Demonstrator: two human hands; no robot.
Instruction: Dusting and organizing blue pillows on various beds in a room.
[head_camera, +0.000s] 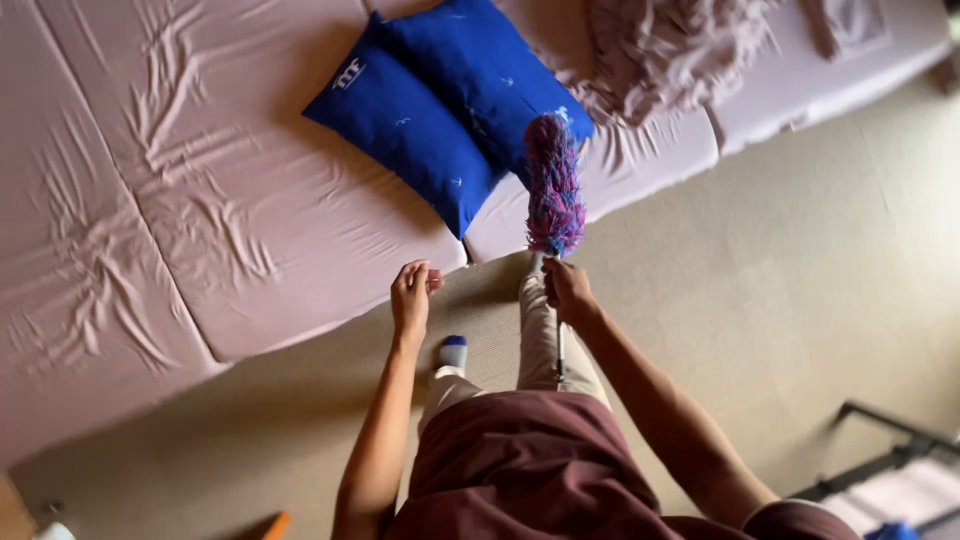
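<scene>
Far to my left the pink fitted sheet (180, 200) lies wrinkled over the mattresses, creased in long folds near the seam between two of them. Further along, two blue pillows (440, 110) rest on it, one overlapping the other, tilted toward the mattress edge.

My left hand (412, 298) hangs just off that edge, over the beige carpet (780, 280). It holds nothing; the fingers are loosely curled, thumb and fingertips nearly meeting. Below it my sock (453, 352), grey with a blue toe, stands on the carpet.

Next comes the feather duster (553, 188), its fluffy pink, purple and blue head pointing up and away from me, overlapping the corner of the nearer pillow and the mattress edge; I cannot tell whether the fibres actually touch the fabric. My right hand (566, 290) is wrapped around the duster just under the head, and the thin handle (560, 350) runs back below my wrist along my trouser leg.

I judge the duster to be very light, with a soft, springy head that gives at any contact and a stiff, slim, rather smooth handle. The handle is the place to grip, close to the head for control; squeezing the fibres would only flatten them.

Beyond, a crumpled pink blanket (670, 50) is heaped on the bed, and a dark metal frame (880, 450) sits on the floor at far right.
</scene>
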